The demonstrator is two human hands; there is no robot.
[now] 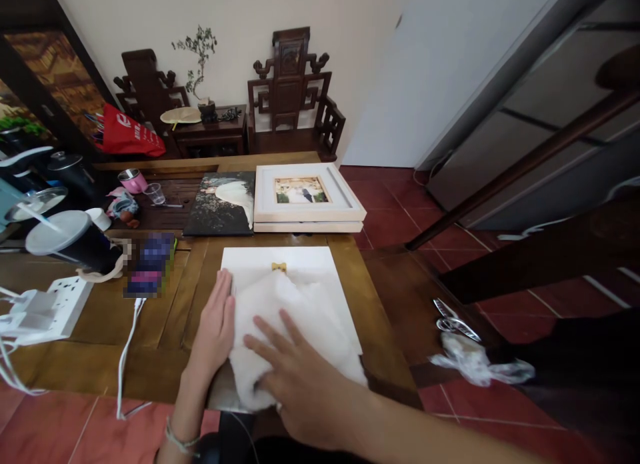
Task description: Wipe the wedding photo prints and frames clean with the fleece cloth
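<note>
My left hand (216, 327) lies flat along the left edge of a white panel (305, 261), its fingers straight and together. The panel rests on the wooden table, with a small gold metal hanger (279, 267) near its far edge. Most of its near part is hidden under a fluffy white cloth (270, 301). Pressed on the cloth is my right hand (300, 371), open, with its fingers spread and the thumb against a fold.
Beyond the panel are stacked pale wood picture frames (345, 204) and a dark photo print (207, 214). On the left stand a phone (150, 264), a lidded drink cup (70, 241) and a power strip (67, 307). Scissors (455, 324) lie on a wooden surface at right.
</note>
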